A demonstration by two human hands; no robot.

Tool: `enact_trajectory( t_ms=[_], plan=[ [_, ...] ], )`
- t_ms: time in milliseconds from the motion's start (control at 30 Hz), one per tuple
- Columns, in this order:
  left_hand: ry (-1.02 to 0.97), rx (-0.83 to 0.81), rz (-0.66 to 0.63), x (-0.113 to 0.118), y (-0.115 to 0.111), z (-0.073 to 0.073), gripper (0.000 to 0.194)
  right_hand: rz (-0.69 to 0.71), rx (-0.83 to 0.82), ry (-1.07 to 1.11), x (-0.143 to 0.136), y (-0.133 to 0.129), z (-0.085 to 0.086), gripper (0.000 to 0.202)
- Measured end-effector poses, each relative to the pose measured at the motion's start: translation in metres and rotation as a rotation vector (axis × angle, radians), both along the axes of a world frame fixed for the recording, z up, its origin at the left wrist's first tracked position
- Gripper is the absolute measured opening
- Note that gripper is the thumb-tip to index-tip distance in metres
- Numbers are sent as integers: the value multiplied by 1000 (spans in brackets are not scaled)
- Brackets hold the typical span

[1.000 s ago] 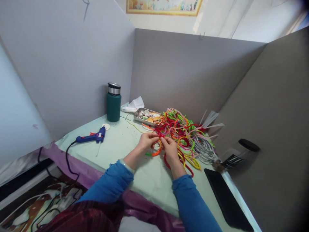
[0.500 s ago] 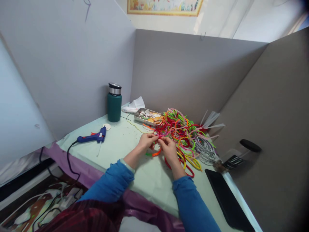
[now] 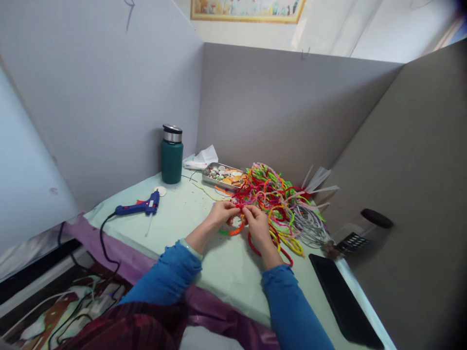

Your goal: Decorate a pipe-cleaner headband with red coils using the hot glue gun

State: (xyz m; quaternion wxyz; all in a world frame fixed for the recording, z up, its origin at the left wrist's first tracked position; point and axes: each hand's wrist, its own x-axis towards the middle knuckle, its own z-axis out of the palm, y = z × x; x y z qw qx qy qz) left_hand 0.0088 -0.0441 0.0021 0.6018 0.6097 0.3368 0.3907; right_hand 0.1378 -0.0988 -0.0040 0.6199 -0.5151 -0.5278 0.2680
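Observation:
My left hand (image 3: 220,214) and my right hand (image 3: 257,224) meet over the table, thumbs and fingertips pinched. Between them is a small red pipe cleaner piece (image 3: 240,206), partly covered by the fingers. Just beneath, an orange and green pipe cleaner (image 3: 236,232) curves in an arc; whether it joins the red piece I cannot tell. Right behind my hands rises a tangled heap of coloured pipe cleaners (image 3: 270,187), some red and yellow loops reaching past my right wrist.
A metal tray (image 3: 219,183) of small discs and pieces stands at the back, near a green bottle (image 3: 171,158). To the left lies a blue glue gun (image 3: 136,208) with its cord running off the table. On the right are grey pipe cleaners (image 3: 310,226) and a black flat panel (image 3: 343,296). Partitions enclose the table.
My hands have parted slightly at the fingertips, and more of the red piece shows between them. The orange arc beneath is a little more visible.

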Motion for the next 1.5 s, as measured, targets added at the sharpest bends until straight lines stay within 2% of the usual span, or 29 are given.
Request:
enact_trajectory(
  t_ms=[133, 333, 500, 633, 833, 967, 1033, 1200, 1333, 1500],
  plan=[
    [-40, -43, -86, -2, 0, 1, 26, 54, -31, 149, 3, -1, 3, 26],
    [-141, -138, -229, -5, -4, 6, 28, 164, -21, 110, 6, -2, 1, 19],
    [-171, -168, -267, -7, -4, 8, 25, 191, 2, 107, 6, -3, 2, 18],
    [-213, -220, -221, -6, -4, 8, 21, 121, 43, 27, 5, -3, 3, 15],
    [-293, -315, -146, -2, -5, 7, 16, -100, 250, -322, -1, -1, -2, 8],
    [-318, -333, -95, 1, -4, 3, 15, -193, 331, -486, -6, -1, -3, 8],
    [-331, -321, -57, 3, -3, 2, 14, -196, 338, -491, -8, -1, -3, 8],
    [-349, -310, 65, 5, -6, 6, 14, -80, 275, -358, -10, 1, -4, 11],
    [-289, -236, 74, 5, -12, 10, 16, -136, 260, -282, -7, 4, -7, 12],
    [-227, -135, 72, 7, -12, 7, 24, -148, 188, -212, -3, 7, -12, 17]
  ],
)
